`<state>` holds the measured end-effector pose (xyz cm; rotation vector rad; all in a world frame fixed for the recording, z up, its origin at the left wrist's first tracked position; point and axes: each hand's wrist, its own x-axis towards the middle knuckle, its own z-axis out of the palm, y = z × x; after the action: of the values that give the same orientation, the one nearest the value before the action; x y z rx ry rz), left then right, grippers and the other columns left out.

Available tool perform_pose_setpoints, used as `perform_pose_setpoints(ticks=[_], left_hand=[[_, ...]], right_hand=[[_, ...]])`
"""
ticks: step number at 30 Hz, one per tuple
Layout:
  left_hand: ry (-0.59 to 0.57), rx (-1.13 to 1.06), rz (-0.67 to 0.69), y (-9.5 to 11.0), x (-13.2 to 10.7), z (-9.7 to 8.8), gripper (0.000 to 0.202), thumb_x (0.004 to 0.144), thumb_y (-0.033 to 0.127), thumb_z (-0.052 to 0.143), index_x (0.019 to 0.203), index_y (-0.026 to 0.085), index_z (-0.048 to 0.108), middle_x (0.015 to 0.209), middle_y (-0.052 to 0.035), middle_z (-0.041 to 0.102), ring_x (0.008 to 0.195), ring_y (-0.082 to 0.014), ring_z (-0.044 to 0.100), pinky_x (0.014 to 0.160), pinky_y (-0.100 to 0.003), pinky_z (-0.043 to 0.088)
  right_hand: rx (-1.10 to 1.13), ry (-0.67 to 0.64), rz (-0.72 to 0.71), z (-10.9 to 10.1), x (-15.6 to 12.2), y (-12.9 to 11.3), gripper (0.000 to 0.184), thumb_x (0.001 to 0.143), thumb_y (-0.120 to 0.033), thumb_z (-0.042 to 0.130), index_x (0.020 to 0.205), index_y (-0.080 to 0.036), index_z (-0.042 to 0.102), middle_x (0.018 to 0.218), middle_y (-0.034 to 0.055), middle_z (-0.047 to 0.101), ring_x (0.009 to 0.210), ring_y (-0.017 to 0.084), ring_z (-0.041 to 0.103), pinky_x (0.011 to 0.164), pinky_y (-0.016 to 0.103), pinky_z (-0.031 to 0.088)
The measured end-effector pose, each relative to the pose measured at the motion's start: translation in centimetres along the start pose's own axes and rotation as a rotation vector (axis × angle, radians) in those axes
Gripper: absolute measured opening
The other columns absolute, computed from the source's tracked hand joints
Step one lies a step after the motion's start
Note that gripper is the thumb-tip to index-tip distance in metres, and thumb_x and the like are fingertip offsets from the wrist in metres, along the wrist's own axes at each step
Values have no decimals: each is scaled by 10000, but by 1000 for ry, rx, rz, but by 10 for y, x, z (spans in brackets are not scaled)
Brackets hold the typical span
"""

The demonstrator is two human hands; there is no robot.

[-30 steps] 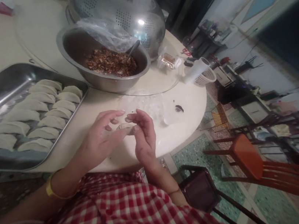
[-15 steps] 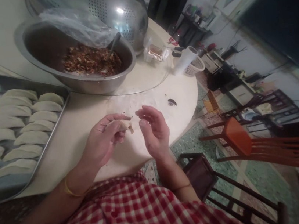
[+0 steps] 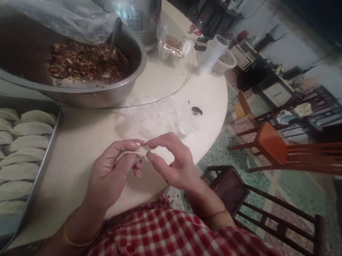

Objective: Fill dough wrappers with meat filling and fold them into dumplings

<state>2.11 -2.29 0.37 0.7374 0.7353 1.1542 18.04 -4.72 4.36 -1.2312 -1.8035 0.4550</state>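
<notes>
My left hand (image 3: pixel 114 176) cups a pale dumpling (image 3: pixel 138 152) above the near edge of the round cream table (image 3: pixel 78 145). My right hand (image 3: pixel 171 162) pinches the dumpling's right end between thumb and forefinger. Both hands are closed on it. To the left stands a steel tray (image 3: pixel 47 162) with several folded dumplings (image 3: pixel 24 156) in rows. Behind the hands sits a large steel bowl (image 3: pixel 97 98) of dark chopped filling (image 3: pixel 86 65), with a spoon (image 3: pixel 114 32) stuck in it and clear plastic draped over its rim.
A perforated steel colander (image 3: pixel 131 6) stands behind the bowl. A clear wrapper sheet (image 3: pixel 157 119) and a small dark scrap (image 3: pixel 197 110) lie on the table. A white roll (image 3: pixel 210 54) and basket sit at the far edge. Wooden chairs (image 3: pixel 269 148) stand to the right.
My right hand, apart from the dumpling half a second ago, has come back and pinches its end. The view has shifted, so the bowl and tray sit further left.
</notes>
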Motion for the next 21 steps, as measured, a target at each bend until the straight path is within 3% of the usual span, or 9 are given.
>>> perform_pose_setpoints(ticks=[7, 12, 16, 21], left_hand=[[-9, 83, -37, -1, -2, -3, 48, 778, 202, 756, 789, 217, 712, 981, -16, 749, 522, -83, 639, 443, -177, 519], [-10, 60, -41, -1, -2, -1, 63, 782, 196, 745, 772, 221, 687, 959, -3, 748, 514, -71, 613, 424, -164, 497], [-39, 110, -8, -4, -2, -4, 34, 837, 221, 718, 824, 226, 687, 980, -16, 742, 536, -73, 614, 445, -171, 508], [-94, 166, -9, -7, -3, -10, 55, 835, 231, 723, 874, 223, 685, 973, -23, 741, 543, -79, 607, 452, -188, 508]], right_hand=[[27, 23, 107, -1, 1, 3, 129, 925, -171, 580, 995, -224, 674, 895, 10, 736, 834, 138, 669, 767, 302, 558], [-40, -54, 3, -3, 1, 6, 137, 919, -163, 607, 1018, -210, 688, 931, 41, 739, 904, 160, 666, 823, 328, 563], [-112, -34, -43, -2, 2, 7, 93, 924, -174, 610, 954, -202, 693, 898, 50, 727, 889, 168, 658, 786, 323, 561], [-17, 30, 69, 4, 4, 8, 113, 931, -209, 596, 829, -202, 644, 795, 8, 703, 775, 139, 634, 750, 307, 527]])
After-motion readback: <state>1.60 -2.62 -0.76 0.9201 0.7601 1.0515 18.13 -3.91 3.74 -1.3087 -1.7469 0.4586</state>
